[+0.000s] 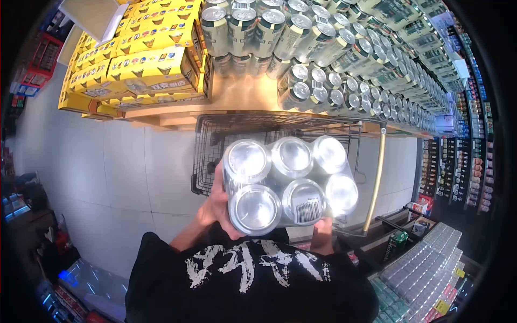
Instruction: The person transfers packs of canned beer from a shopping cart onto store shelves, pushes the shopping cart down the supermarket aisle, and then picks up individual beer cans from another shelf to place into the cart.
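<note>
Close to my chest I hold a shrink-wrapped pack of cans (291,183), several silver can ends facing the camera and a barcode label on one of them. My left hand (218,207) grips the pack's left side. Near its lower right edge, my right hand (323,229) presses against the wrap, its remaining fingers hidden beneath. Behind and below the pack stands a black wire shopping cart (207,156) with a yellowish handle bar (377,172).
A wooden display platform (242,89) lies beyond the cart, bearing stacked yellow cartons (151,70) at left and rows of wrapped cans (323,59) at right. Stocked shelves (458,177) line the far right. More packed goods (431,269) stand at lower right.
</note>
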Demonstrator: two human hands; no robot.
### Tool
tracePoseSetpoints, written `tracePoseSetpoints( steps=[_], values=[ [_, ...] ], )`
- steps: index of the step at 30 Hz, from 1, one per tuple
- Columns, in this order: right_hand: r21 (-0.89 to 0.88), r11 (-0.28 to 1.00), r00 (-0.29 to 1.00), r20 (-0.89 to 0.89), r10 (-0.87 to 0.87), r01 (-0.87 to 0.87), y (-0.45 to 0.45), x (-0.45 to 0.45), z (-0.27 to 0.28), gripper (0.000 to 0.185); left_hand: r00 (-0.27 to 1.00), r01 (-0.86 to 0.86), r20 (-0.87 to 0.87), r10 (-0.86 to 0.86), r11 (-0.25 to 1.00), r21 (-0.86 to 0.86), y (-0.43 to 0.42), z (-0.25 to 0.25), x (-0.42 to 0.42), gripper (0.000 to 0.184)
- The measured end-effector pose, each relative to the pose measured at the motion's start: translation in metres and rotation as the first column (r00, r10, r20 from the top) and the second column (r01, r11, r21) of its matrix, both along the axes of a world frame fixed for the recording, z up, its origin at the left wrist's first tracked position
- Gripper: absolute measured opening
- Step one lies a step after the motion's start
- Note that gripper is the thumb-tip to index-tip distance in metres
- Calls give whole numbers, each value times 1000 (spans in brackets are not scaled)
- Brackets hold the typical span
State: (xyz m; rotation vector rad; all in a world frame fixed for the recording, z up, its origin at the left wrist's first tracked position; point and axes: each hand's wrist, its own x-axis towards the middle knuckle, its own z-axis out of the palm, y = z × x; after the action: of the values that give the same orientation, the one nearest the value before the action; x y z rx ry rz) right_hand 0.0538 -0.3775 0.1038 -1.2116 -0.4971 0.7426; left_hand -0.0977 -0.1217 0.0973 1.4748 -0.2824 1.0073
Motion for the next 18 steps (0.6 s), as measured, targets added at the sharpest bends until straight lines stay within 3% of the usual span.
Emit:
tracePoseSetpoints(
  steps=[4,8,13,16,17,18],
  values=[
    [134,991,957,290,-19,-21,0,-9,42,94,997,36,64,-36,999,5,-3,24,-13,117],
    [195,981,937,342,-65,-3,12,-13,63,96,994,65,85,-63,997,-28,-4,36,-23,116],
    [139,986,991,80,-105,93,48,-14,79,98,1000,23,-14,-27,971,-238,-10,37,-26,115],
    [78,994,981,-188,-56,72,88,-8,89,92,924,-200,-381,21,877,-436,-8,56,-18,106],
    [27,998,977,-210,-48,55,95,2,73,90,894,-233,-446,40,891,-389,-1,55,-14,91],
    [-25,999,972,-233,-42,37,100,11,54,87,874,-252,-485,25,876,-410,7,45,-7,88]
  ],
)
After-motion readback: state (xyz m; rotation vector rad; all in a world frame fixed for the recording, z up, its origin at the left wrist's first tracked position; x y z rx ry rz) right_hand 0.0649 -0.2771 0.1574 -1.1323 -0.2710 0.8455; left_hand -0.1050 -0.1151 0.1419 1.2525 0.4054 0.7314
